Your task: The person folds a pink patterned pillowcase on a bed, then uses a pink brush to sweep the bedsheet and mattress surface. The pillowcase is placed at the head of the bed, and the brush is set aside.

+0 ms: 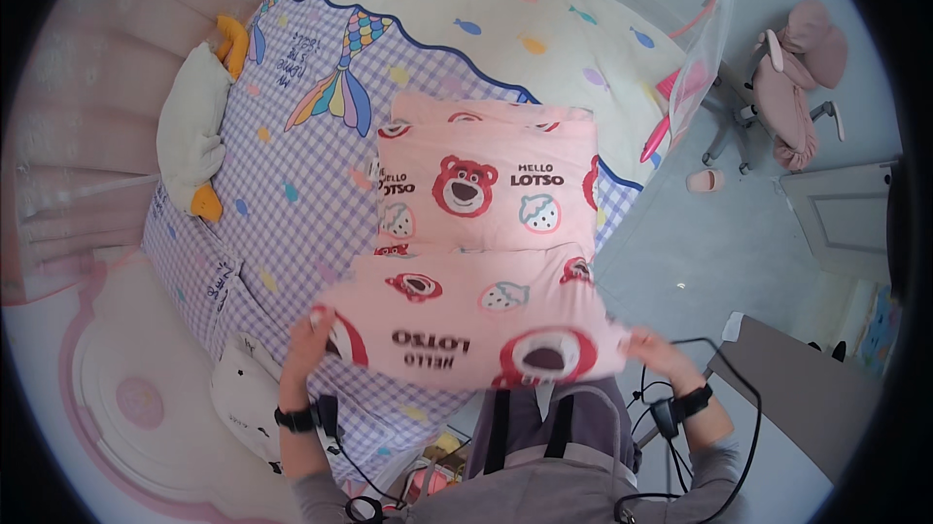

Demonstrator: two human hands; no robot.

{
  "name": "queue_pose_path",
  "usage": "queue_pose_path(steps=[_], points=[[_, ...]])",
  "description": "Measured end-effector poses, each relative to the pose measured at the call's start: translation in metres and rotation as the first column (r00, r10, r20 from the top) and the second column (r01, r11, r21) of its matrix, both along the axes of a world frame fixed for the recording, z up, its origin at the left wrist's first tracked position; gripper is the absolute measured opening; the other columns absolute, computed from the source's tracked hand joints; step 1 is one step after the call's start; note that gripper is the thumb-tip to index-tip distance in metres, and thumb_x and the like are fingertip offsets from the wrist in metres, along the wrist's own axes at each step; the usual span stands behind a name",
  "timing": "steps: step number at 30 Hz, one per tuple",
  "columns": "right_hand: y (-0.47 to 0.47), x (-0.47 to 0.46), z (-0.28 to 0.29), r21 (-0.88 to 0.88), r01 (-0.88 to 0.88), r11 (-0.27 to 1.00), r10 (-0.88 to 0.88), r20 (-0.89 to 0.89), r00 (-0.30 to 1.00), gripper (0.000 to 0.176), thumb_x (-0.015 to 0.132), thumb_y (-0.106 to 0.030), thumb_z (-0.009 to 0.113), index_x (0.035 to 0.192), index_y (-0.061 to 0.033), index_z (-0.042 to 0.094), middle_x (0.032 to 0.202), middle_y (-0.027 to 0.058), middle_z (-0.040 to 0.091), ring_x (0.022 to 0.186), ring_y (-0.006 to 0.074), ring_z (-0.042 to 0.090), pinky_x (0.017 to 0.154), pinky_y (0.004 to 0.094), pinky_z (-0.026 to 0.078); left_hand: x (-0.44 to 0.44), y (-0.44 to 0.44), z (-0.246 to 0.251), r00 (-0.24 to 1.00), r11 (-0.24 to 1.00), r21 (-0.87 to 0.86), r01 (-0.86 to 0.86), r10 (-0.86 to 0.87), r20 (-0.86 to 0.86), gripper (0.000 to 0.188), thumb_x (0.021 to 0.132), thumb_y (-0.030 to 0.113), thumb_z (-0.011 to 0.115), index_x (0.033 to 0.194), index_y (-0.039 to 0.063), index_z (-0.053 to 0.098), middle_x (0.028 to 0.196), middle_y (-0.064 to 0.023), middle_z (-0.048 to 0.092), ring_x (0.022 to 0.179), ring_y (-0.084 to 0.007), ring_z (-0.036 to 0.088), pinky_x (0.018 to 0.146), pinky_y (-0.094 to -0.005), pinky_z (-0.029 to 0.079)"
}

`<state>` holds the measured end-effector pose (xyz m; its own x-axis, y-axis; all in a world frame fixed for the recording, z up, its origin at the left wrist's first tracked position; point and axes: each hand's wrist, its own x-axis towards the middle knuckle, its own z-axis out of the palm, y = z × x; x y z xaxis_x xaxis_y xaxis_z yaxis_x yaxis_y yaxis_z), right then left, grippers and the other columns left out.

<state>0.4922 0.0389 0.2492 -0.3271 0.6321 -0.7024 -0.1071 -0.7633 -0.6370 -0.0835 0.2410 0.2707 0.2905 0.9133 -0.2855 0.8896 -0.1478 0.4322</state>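
Note:
A pink cloth (474, 291), printed with red bear heads, strawberries and lettering, lies partly folded on the bed in front of me. Whether it is a pillowcase, a garment or a small cover, I cannot tell. My left hand (310, 342) grips the near left corner of its front flap. At the near right corner, my right hand (656, 356) pinches the same flap. Between both hands the flap is raised and stretched towards my body, its near edge slightly blurred. The farther part lies flat in layers on the checked bedding (291, 188).
A white goose plush (193, 130) lies along the bed's left side. A white plush (244, 400) rests near the headboard (109, 349). At the right are a pink swivel chair (783, 86), a slipper (705, 180) and a desk (787, 407). Black cables (754, 407) hang by my right arm.

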Motion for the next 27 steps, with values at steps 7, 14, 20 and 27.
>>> queue_pose_path(steps=[7, 14, 20, 27], points=[[0.213, 0.034, -0.06, 0.554, 0.757, 0.346, -0.873, -0.104, 0.476, 0.05, 0.1, -0.035, 0.048, 0.135, 0.0003, 0.042, 0.124, 0.0108, 0.054, 0.111, 0.0178, 0.052, 0.1, 0.032, 0.038, 0.152, 0.22, -0.023, 0.628, 0.924, -0.08, -0.373, 0.315, 0.712, 0.047, 0.1, 0.037, 0.05, 0.127, -0.001, 0.052, 0.116, -0.0073, 0.057, 0.104, -0.014, 0.053, 0.089, -0.0263, 0.043], [0.279, 0.011, -0.221, 0.579, 0.438, 0.687, -0.726, 0.558, 0.401, 0.093, 0.075, -0.044, 0.078, 0.13, 0.0184, 0.036, 0.125, 0.0321, 0.053, 0.118, 0.0358, 0.054, 0.097, 0.0398, 0.044, 0.148, 0.239, -0.202, 0.906, 0.952, -0.11, -0.287, 0.307, 0.293, 0.082, 0.085, 0.044, 0.068, 0.142, -0.006, 0.034, 0.141, -0.0218, 0.045, 0.131, -0.0304, 0.044, 0.106, -0.0354, 0.037], [0.27, 0.032, -0.194, 0.277, 0.558, 0.782, -0.622, 0.391, 0.678, 0.077, 0.079, -0.035, 0.077, 0.132, 0.0069, 0.04, 0.123, 0.0205, 0.057, 0.111, 0.027, 0.058, 0.094, 0.0354, 0.046, 0.153, 0.206, -0.227, 0.714, 0.785, -0.485, -0.384, 0.586, 0.383, 0.073, 0.093, 0.047, 0.057, 0.143, -0.002, 0.036, 0.137, -0.0116, 0.05, 0.121, -0.0233, 0.051, 0.102, -0.0351, 0.04], [0.287, 0.026, -0.201, 0.207, 0.608, 0.766, -0.641, 0.177, 0.747, 0.064, 0.081, -0.02, 0.075, 0.134, 0.0017, 0.045, 0.127, 0.0123, 0.058, 0.111, 0.0212, 0.057, 0.095, 0.0325, 0.045, 0.168, 0.196, -0.221, 0.401, 0.39, -0.851, -0.353, 0.885, 0.239, 0.061, 0.09, 0.044, 0.06, 0.133, 0.002, 0.05, 0.118, -0.0118, 0.064, 0.102, -0.0239, 0.062, 0.088, -0.0353, 0.049]])
